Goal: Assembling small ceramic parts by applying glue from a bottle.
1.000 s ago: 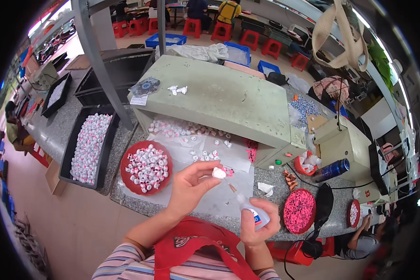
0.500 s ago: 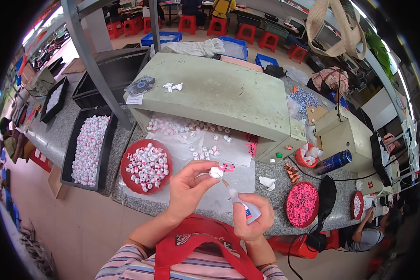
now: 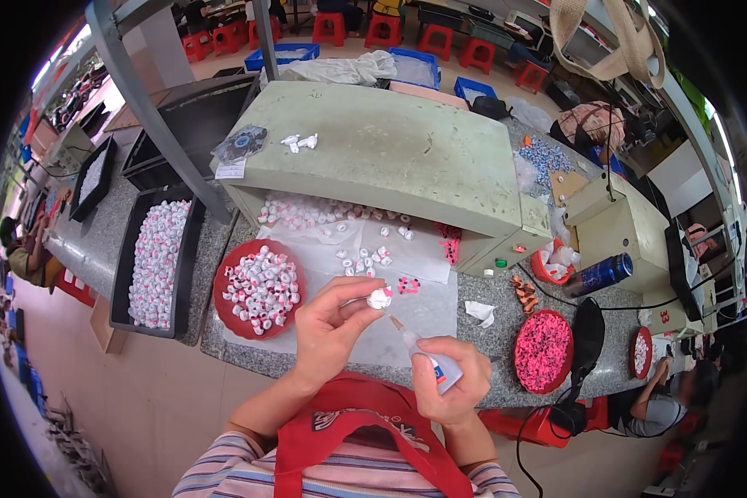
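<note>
My left hand (image 3: 334, 322) pinches a small white piece with pink trim (image 3: 380, 298) between thumb and fingers, above the clear sheet on the bench. My right hand (image 3: 450, 380) grips a small glue bottle (image 3: 427, 357), its thin nozzle angled up and left so the tip sits just below the white piece. A red round tray (image 3: 227, 309) full of the same white-and-pink pieces lies left of my left hand. Several loose pieces (image 3: 365, 261) are scattered just beyond my hands.
A black tray (image 3: 126, 274) of white pieces sits at the far left. A green machine housing (image 3: 390, 149) fills the middle back. A red dish of pink bits (image 3: 543, 352), a blue can (image 3: 602, 274) and a black cable lie right. Another person (image 3: 656, 407) sits lower right.
My left hand has lifted the white piece slightly toward the right hand. The glue bottle's nozzle has swung up from pointing down to meet the piece.
</note>
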Available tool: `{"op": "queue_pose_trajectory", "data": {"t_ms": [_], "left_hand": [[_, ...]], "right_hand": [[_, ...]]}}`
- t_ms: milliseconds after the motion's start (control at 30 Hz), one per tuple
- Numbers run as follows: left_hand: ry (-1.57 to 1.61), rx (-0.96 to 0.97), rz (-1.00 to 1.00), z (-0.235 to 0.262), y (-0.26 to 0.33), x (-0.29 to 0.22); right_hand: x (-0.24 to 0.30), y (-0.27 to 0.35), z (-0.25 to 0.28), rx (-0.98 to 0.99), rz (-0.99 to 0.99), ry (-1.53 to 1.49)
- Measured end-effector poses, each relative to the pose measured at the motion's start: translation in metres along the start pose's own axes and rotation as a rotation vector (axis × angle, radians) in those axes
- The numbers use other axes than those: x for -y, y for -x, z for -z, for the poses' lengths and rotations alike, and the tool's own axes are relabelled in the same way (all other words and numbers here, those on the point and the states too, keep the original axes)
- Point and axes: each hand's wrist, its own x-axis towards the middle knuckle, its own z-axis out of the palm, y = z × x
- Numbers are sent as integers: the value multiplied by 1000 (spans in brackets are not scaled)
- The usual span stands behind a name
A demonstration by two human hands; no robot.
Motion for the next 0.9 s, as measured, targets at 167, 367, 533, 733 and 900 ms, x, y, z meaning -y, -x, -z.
{"op": "queue_pose_trajectory", "data": {"t_ms": [167,367,533,733,900], "left_hand": [[36,-23,59,-1,-1,-2],[184,-12,246,4,-3,-4],[213,12,270,5,-3,-5],[227,8,260,5,-4,-4],[231,4,254,7,-5,-1]], "right_hand": [[-2,-1,0,-10,0,9],[-3,-2,1,-14,68,37],[-2,-3,1,-19,76,15],[-5,-2,3,-23,42,28],[-6,-1,5,-6,12,18]]}}
